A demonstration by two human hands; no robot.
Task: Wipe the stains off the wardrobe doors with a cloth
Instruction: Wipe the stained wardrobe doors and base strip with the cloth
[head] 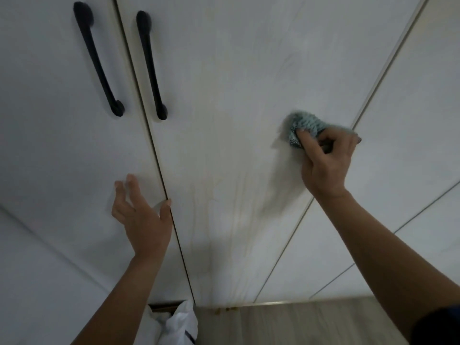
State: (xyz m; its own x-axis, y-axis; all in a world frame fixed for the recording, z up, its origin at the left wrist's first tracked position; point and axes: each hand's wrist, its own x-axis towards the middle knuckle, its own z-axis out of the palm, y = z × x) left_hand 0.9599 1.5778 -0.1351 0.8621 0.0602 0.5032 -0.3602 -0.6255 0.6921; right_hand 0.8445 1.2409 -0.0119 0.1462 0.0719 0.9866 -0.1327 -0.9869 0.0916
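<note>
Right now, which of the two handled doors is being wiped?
The right-hand handled door, the one with yellowish streaks: the right hand presses the cloth on it. The left hand touches the other door.

The floor [311,324] is seen only as a narrow strip at the bottom edge. It is grey-brown with a pattern like wood grain. The white wardrobe doors [236,220] reach down almost to it. Some small brown spots [224,310] sit where the doors meet the floor. To the left a crumpled white bag [179,324] rests close to the wardrobe's base, and its lower part is cut off by the picture's edge.
</note>
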